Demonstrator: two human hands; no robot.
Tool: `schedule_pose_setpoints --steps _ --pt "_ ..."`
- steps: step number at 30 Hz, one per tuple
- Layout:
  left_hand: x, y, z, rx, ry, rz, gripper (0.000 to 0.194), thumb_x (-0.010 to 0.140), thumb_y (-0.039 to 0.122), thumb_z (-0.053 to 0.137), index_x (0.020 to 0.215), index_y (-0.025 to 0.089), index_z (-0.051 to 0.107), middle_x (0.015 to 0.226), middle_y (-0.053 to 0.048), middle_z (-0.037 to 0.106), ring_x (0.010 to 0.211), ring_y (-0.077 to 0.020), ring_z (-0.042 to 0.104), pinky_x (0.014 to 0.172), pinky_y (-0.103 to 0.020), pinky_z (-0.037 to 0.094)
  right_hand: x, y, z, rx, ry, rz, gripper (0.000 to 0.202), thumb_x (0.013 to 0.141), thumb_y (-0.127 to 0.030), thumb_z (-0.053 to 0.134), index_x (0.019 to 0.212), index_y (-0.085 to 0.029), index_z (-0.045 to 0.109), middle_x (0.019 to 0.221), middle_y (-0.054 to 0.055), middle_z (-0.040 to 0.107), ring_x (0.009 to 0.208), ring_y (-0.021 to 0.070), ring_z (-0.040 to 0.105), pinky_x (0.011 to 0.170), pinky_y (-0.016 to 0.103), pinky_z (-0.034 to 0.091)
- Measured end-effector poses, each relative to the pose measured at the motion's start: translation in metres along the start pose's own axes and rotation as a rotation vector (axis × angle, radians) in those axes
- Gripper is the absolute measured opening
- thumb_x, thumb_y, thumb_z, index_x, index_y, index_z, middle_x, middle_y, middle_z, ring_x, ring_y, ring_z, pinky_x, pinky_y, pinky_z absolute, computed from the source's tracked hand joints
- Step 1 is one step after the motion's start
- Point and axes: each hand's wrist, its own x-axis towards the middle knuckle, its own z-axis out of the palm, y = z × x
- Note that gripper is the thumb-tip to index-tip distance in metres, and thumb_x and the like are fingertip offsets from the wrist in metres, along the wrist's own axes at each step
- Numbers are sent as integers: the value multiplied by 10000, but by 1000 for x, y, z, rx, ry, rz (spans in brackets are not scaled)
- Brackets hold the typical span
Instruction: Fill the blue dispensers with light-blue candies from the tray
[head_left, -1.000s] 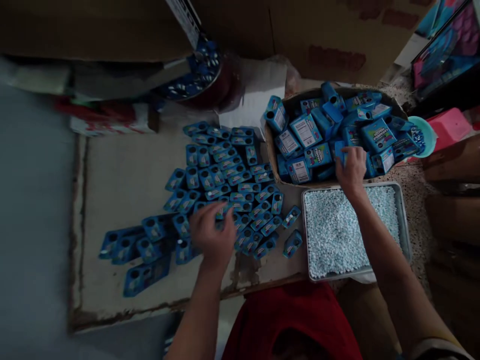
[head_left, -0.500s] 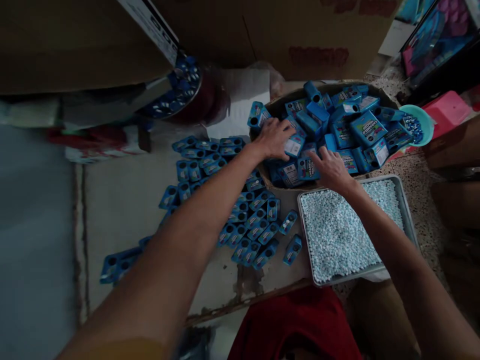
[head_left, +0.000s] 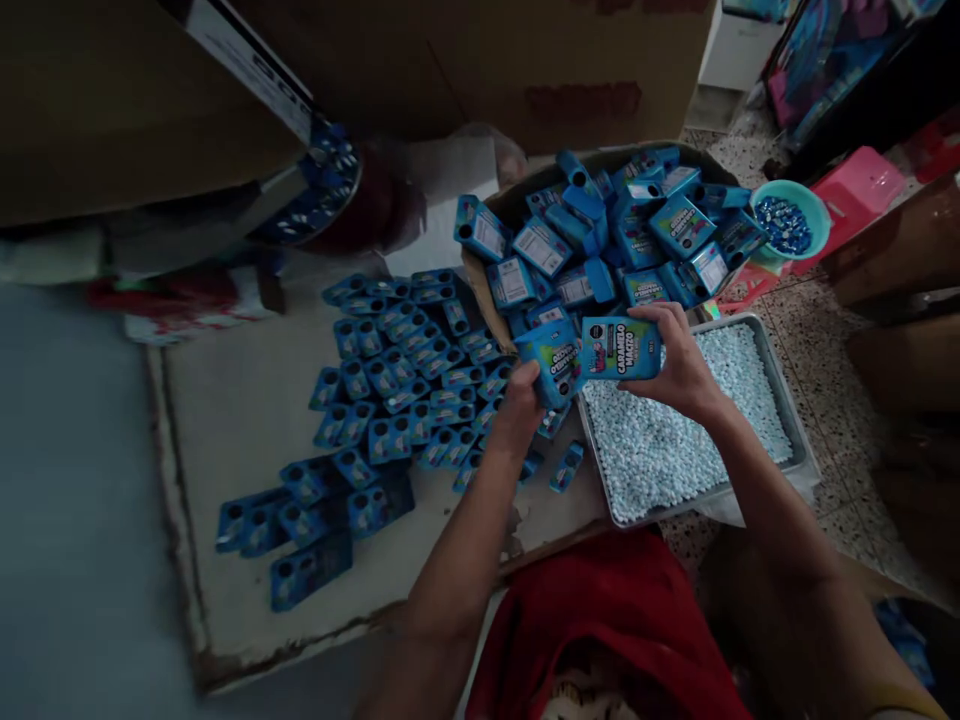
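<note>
My left hand [head_left: 519, 405] grips a blue candy box [head_left: 553, 362] by its lower left side. A second blue box [head_left: 621, 348], its printed front towards me, is held between the thumb and fingers of my right hand [head_left: 681, 365]. The two boxes meet or nearly meet, over the near edge of a carton [head_left: 480, 285] heaped with similar boxes. Below my right hand lies a metal tray [head_left: 804, 440] filled with small pale blue pellets [head_left: 675, 450]. Many blue boxes with round holes [head_left: 397, 375] stand in rows on the table, left of my hands.
A turquoise bowl [head_left: 821, 215] of small blue pieces sits right of the carton, beside a pink container [head_left: 859, 195]. A dark red tub [head_left: 379, 205] with blue pieces stands at the back left. Large cardboard [head_left: 480, 60] rises behind the table [head_left: 217, 420].
Both hands have come out of the carton towards me, each now with a blue box. The view has shifted, showing more of the boxes on the left.
</note>
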Motion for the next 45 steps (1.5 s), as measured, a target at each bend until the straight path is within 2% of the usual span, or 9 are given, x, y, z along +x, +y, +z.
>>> schedule_pose_setpoints --steps 5,9,16,22,28,33,36,41,45 --pt "-24 -26 27 -309 55 -201 578 966 699 593 1212 190 711 1093 -92 809 1079 -280 782 976 -424 663 -53 31 8 675 128 646 567 701 -544 884 1160 -271 693 1122 40 734 953 230 680 828 372 595" --pt "-33 -50 34 -447 175 -394 464 994 632 631 1198 220 691 1019 -57 801 930 -235 781 936 -462 677 -89 50 25 1186 95 1160 373 875 -589 650 969 -228 665 839 31 735 620 154 592 500 249 475" --pt "-41 -80 49 -460 291 -536 447 1025 612 611 1235 225 688 1058 -71 799 959 -251 769 986 -530 650 -98 74 15 1363 46 1374 391 1011 -558 467 1048 -227 670 790 28 760 563 168 630 458 257 542" --pt "-45 -89 58 -443 183 -698 428 1019 588 620 1192 205 701 1008 -78 804 904 -252 781 893 -485 677 -120 101 1 1316 -28 1104 454 797 -565 800 1102 -237 725 993 38 832 804 198 765 647 286 637" --pt "-44 -95 55 -358 107 -898 450 978 610 675 1093 177 715 915 -95 794 738 -263 775 730 -453 679 -139 116 -1 1201 -111 805 700 620 -568 921 1220 -274 715 1302 90 799 1185 343 776 1082 545 609" --pt "-41 -93 59 -437 185 -890 308 1003 501 663 1053 200 706 907 -67 800 764 -248 776 799 -474 685 -137 120 -8 1173 -102 739 762 573 -421 954 1270 -337 655 1338 33 771 1188 327 780 1112 560 571" --pt "-38 -92 58 -422 205 -939 312 987 500 666 1005 190 694 824 -63 773 720 -254 759 742 -462 682 -137 126 -13 1102 -66 759 830 567 -529 951 1312 -340 639 1338 42 751 1117 315 774 1067 548 574" --pt "-30 -95 55 -393 178 -974 342 967 516 661 1039 187 712 839 -90 787 766 -284 779 670 -429 666 -139 137 -12 872 -70 808 1169 277 -555 1073 1332 -292 642 1230 45 737 1087 307 707 1071 491 543" --pt "-28 -104 61 -404 76 -970 418 924 507 725 1190 185 743 919 -106 822 894 -319 803 796 -490 683 -139 131 8 695 -107 842 1182 174 -514 1095 1230 -241 639 1147 50 723 1173 339 648 1079 465 521"
